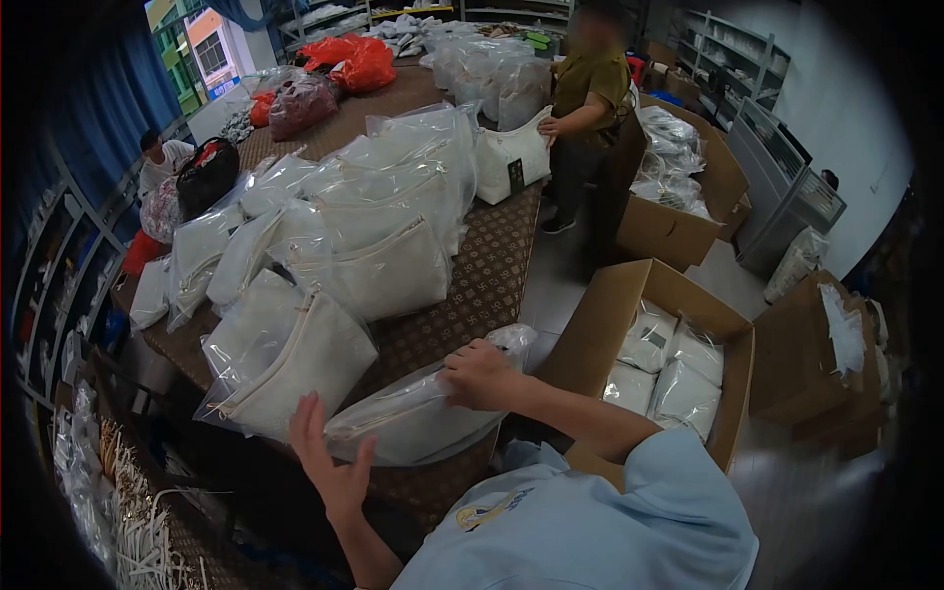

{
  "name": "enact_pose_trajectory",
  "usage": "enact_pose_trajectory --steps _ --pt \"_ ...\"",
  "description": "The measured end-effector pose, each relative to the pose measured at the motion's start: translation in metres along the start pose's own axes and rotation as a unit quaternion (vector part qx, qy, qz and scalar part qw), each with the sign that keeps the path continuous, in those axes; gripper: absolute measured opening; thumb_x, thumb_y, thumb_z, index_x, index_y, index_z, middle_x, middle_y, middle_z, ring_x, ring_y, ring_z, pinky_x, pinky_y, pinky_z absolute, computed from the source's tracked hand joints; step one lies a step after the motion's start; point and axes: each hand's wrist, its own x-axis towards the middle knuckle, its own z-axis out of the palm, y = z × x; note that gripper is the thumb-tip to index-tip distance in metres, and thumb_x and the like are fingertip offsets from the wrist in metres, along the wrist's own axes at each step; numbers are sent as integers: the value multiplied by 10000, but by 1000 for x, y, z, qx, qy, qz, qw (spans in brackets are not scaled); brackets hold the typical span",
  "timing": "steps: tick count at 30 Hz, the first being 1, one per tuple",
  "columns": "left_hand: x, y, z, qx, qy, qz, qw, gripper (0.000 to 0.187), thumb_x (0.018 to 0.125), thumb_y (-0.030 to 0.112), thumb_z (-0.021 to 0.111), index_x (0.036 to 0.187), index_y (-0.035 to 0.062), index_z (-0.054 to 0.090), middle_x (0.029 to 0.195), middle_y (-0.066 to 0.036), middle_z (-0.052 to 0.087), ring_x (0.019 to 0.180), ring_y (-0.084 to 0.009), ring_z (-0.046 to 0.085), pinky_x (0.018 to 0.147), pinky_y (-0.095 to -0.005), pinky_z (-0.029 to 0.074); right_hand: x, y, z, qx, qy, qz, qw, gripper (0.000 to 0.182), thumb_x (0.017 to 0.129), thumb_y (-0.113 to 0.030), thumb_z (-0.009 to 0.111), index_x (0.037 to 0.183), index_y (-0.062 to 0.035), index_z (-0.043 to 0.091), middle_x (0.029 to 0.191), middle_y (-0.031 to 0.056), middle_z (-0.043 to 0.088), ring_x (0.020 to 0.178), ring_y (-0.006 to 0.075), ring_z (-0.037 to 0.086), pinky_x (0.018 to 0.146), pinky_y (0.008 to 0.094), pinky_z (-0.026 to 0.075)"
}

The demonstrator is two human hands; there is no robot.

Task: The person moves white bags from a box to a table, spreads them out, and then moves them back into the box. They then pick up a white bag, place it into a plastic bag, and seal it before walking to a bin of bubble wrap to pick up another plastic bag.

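A white handbag in a clear plastic bag (pixel 408 428) lies slanted at the near edge of the patterned table (pixel 497 261). My right hand (pixel 482 377) is closed on the top of its plastic, fingers curled over. At the bag's left end is my left hand (pixel 332 460), fingers spread and palm turned toward it. Just beyond stands another plastic-wrapped white handbag (pixel 300 359), its zipper along the top. Behind it, several more wrapped white handbags (pixel 369 261) crowd together on the table.
To my right, an open carton (pixel 742 393) holds several wrapped white bags. Across the table, a person (pixel 590 98) touches an unwrapped white handbag (pixel 526 157). Another person (pixel 162 162) is at the far left. A larger carton (pixel 669 231) stands behind. Pale strips (pixel 138 521) fill the lower left.
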Motion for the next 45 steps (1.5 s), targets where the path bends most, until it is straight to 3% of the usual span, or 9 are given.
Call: enact_pose_trajectory --steps 6,12,27,29,32,35,38,40,45 --pt "-15 -29 18 197 -211 -44 957 366 667 105 647 1018 59 556 921 -86 562 871 -261 511 832 -408 345 2 -1 11 66 91 -12 994 293 576 -326 699 745 -105 604 769 38 536 780 197 539 687 331 384" --pt "-27 -47 31 97 -101 -21 990 95 729 83 606 791 31 557 757 -96 524 717 -257 493 640 -355 383 -9 -10 21 87 161 3 983 263 596 -272 684 756 -109 553 751 41 519 765 211 531 706 346 386" --pt "-5 -23 72 20 -83 -36 996 238 850 206 537 728 2 519 638 -38 461 591 -118 401 554 -262 369 -73 -15 9 185 285 131 931 292 633 -158 667 884 -83 537 878 60 516 853 225 514 724 350 394" --pt "2 -5 84 22 -62 -79 995 269 846 229 546 701 3 523 615 -26 450 585 -108 385 547 -256 361 -108 -14 1 278 495 41 822 283 674 -90 649 941 -84 556 933 61 544 825 227 550 676 342 439" --pt "5 -1 96 14 -90 -116 989 257 853 171 528 672 -6 479 611 -32 422 620 -117 398 589 -264 365 -188 -10 31 202 525 220 797 148 717 -36 621 857 -75 598 720 60 570 627 221 564 558 303 449" --pt "7 -18 101 20 -74 -183 980 266 855 200 534 696 -14 516 646 -29 471 634 -118 426 625 -253 379 -289 -3 167 403 340 679 511 354 747 -185 622 1057 -39 532 924 111 584 806 223 569 673 303 450" --pt "12 -26 111 55 -80 -132 987 263 852 211 539 723 -18 546 655 -39 505 633 -119 447 629 -253 390 -340 -16 207 257 210 802 497 661 712 -324 649 1254 -84 358 1148 165 482 1077 280 460 866 368 388" --pt "16 -24 115 105 -109 -118 981 260 851 207 540 722 -19 548 656 -44 516 631 -119 451 620 -254 394 -346 -11 214 205 -13 772 602 876 671 -481 630 1322 -71 211 1253 184 388 1221 309 303 978 449 262" --pt "14 -37 129 120 -97 -49 987 248 847 189 543 714 -20 550 654 -50 534 609 -117 454 578 -257 398 -320 30 295 145 -67 760 630 856 656 -532 605 1278 -44 276 1181 159 450 1169 309 350 980 483 215"
